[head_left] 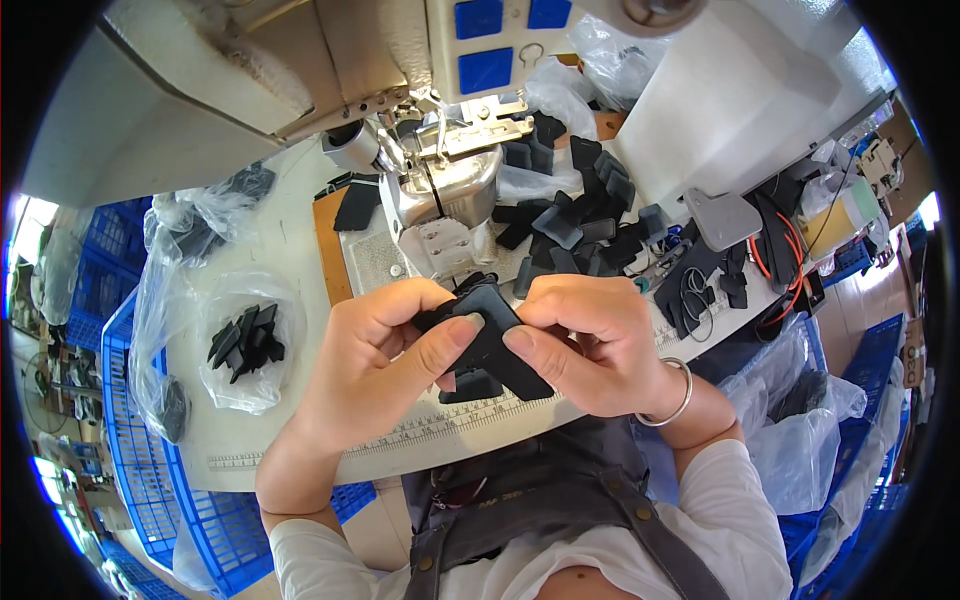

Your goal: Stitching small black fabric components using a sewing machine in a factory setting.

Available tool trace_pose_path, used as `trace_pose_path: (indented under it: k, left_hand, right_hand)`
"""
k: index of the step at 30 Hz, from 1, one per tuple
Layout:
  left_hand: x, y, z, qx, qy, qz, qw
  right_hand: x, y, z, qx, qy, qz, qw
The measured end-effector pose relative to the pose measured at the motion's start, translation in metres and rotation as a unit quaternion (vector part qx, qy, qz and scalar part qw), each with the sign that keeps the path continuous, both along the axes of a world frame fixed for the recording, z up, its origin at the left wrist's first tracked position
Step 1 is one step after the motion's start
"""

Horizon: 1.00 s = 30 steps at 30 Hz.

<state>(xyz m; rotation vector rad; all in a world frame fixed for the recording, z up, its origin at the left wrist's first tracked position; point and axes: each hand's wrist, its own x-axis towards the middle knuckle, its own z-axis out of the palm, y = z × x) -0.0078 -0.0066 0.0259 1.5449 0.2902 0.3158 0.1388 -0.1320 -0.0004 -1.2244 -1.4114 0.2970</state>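
Note:
Between both hands I hold a black fabric piece (500,352), in front of the sewing machine (447,195). My left hand (392,345) pinches its left side, thumb on top. My right hand (592,345), with a bangle at the wrist, grips the opposite edge between thumb and fingers. The fingertips under the piece are hidden. Another dark piece (472,388) lies just below it on the table, partly covered. Behind my right hand, a heap of black pieces (575,225) spreads beside the machine.
A clear plastic bag (262,385) with several black pieces lies at the left of the table. Along the front edge runs a ruler strip (420,432). Blue crates (150,480) stand at the left and right. Scissors and wires (697,290) lie at the right.

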Motion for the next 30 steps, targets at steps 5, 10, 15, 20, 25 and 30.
trace_pose_path:
  k: [5,10,15,20,25,30]
  left_hand:
    - [0.002,-0.001,0.000,0.003,-0.008,0.014,1.000]
    - [0.003,0.001,0.001,0.000,-0.011,0.033,0.999]
    - [0.008,0.025,0.015,0.036,0.039,0.063,0.997]
    - [0.016,0.055,0.032,0.047,0.041,0.074,0.995]
    - [0.027,0.068,0.033,-0.047,0.046,0.066,0.996]
    - [0.031,0.069,0.034,-0.049,0.033,0.056,0.997]
  right_hand:
    - [0.001,0.002,0.001,-0.010,0.026,0.011,1.000]
    - [0.002,0.006,0.003,-0.030,0.036,0.023,0.999]
    - [-0.004,0.027,0.010,-0.093,0.156,0.041,0.983]
    - [-0.010,0.052,0.031,-0.144,0.263,0.047,0.953]
    - [-0.013,0.055,0.031,-0.155,0.316,0.013,0.936]
    - [-0.009,0.055,0.034,-0.157,0.325,0.018,0.932]
